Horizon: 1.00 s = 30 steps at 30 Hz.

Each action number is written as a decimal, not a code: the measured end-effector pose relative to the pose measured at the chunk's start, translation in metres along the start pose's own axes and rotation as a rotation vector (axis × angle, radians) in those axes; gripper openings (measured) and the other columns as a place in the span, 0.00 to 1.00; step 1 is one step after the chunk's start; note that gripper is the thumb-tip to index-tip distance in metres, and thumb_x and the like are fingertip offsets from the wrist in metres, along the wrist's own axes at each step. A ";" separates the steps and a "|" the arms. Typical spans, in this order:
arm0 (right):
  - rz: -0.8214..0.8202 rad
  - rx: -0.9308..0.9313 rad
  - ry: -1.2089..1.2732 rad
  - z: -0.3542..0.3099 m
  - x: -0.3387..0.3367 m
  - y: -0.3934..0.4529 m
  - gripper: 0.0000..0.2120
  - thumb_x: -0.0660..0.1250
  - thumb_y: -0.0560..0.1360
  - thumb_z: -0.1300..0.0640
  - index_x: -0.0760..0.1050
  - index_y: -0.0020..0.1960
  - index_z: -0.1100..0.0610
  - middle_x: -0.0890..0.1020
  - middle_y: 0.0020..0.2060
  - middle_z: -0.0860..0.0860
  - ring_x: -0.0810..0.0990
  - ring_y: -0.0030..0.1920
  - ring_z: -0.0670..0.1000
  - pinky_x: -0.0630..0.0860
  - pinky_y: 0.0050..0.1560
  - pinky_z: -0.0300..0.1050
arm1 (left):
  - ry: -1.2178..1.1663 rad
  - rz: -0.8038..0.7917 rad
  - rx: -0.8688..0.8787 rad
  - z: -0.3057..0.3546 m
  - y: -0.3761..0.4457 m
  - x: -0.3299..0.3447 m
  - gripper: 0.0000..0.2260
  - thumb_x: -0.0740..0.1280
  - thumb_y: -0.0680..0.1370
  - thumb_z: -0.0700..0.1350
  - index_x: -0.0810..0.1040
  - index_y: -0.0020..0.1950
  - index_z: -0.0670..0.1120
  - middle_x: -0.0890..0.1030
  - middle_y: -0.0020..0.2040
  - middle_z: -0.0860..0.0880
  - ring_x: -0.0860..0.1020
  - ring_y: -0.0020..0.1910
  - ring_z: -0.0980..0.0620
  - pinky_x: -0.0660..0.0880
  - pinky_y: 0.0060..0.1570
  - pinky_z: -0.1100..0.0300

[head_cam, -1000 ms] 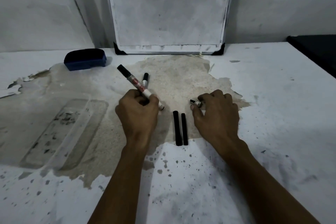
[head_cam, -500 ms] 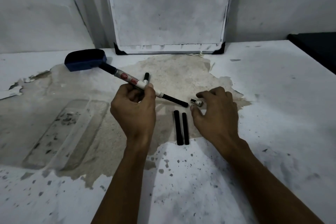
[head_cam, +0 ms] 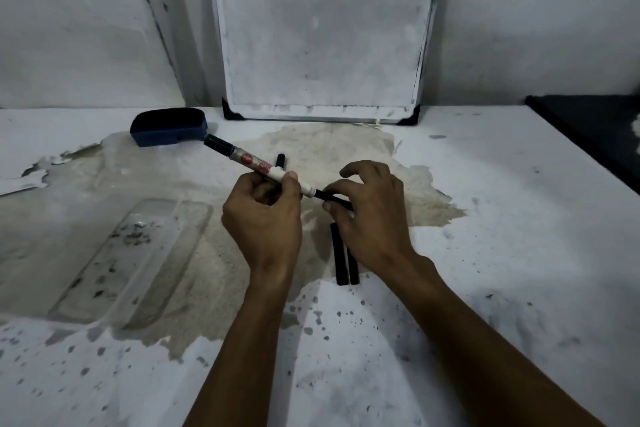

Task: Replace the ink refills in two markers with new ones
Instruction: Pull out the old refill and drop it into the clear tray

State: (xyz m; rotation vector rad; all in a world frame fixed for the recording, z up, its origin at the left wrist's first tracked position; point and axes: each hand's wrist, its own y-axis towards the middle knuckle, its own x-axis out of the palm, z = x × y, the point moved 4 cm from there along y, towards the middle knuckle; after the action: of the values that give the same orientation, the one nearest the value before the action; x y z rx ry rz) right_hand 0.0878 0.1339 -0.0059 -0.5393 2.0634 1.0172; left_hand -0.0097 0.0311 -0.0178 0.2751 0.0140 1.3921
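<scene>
Head view shows our left hand (head_cam: pixel 263 222) closed around the marker (head_cam: pixel 256 165), held above the table (head_cam: pixel 485 288), while our right hand (head_cam: pixel 367 215) pinches the black refill (head_cam: pixel 327 196) sticking out of its open near end. We judge this the old-refill removal on the first marker; next we need a straight pull, then one of the two spare refills (head_cam: pixel 338 253) lying just near of the hands.
</scene>
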 end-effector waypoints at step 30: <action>-0.531 -0.081 -0.050 -0.242 0.073 0.003 0.12 0.70 0.67 0.57 0.67 0.43 0.53 0.70 0.38 0.50 0.75 0.46 0.56 0.63 0.63 0.55 | -0.175 0.331 0.047 0.092 0.057 -0.257 0.05 0.71 0.75 0.36 0.82 0.48 0.34 0.86 0.33 0.47 0.87 0.37 0.46 0.82 0.38 0.58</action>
State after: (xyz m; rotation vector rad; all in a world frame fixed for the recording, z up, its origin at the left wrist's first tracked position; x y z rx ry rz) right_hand -0.0674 -0.0620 0.0339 -1.0252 1.7019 0.7847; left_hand -0.0965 -0.2265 0.0435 0.4524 -0.1497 1.6931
